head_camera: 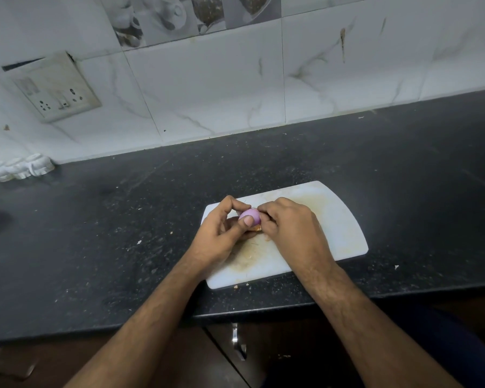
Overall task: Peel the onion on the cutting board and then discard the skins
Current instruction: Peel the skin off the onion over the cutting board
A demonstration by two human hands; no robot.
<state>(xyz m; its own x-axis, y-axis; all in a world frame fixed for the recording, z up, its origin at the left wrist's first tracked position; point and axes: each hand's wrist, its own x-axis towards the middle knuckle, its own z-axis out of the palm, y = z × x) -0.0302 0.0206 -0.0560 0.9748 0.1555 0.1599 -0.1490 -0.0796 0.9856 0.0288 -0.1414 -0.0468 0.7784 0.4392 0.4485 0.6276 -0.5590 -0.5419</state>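
A small purple onion shows its smooth peeled side, held just above the white cutting board. My left hand cups it from the left, thumb pressed on its front. My right hand is curled against the onion's right side, fingertips pinching at its edge. A scrap of brown-orange skin pokes out under the onion between the two hands. Most of the onion is hidden by my fingers.
The stained board lies on a black speckled counter near its front edge. A tiled wall with a socket plate stands behind. White ribbed pieces sit at the far left. A cupboard handle is below the counter edge.
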